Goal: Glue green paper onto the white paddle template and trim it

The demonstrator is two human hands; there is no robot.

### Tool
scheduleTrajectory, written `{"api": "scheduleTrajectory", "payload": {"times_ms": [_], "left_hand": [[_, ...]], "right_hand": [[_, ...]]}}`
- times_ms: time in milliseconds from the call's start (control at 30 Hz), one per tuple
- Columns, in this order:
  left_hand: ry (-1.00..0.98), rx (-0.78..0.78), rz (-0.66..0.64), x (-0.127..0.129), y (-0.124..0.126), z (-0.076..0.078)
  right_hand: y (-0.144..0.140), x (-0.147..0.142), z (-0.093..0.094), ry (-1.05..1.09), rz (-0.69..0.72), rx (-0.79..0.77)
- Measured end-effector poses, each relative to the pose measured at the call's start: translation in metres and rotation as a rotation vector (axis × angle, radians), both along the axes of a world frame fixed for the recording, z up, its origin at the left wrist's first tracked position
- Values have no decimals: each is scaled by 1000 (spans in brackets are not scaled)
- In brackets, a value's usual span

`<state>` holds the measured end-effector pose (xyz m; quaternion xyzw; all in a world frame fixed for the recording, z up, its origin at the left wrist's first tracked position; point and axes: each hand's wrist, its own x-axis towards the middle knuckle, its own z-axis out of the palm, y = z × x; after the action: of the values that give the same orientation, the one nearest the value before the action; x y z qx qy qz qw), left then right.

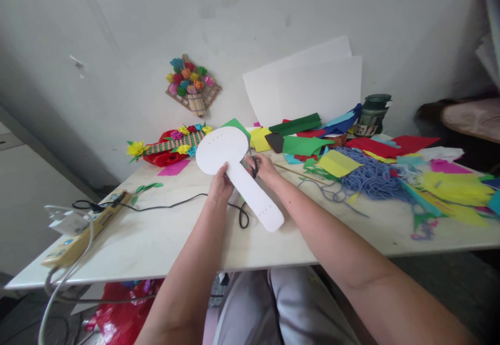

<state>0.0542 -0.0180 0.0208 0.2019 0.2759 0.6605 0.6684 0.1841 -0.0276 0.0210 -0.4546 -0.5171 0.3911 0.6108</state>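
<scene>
Left hand [222,183] and right hand [266,168] meet above a pale table [175,241], both forearms stretched forward. The left pinches a white paddle-shaped cutout [224,151] at its neck, thumb on top, its fingers hidden underneath. The right, angled inward, curls around dark-handled scissors [255,167] at the neck's other side. The cutout is tilted, round end toward the wall [136,32]. The scissors' blades are partly hidden, their opening hard to make out.
</scene>
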Motion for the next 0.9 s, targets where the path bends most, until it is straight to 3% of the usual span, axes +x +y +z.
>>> {"api": "scheduleTrajectory", "payload": {"times_ms": [267,900], "left_hand": [[3,-12,-35,0,-3,3],[-5,-22,-14,-5,0,2]], "right_hand": [[-4,5,6,82,57,-24],[-7,6,10,9,7,-46]]}}
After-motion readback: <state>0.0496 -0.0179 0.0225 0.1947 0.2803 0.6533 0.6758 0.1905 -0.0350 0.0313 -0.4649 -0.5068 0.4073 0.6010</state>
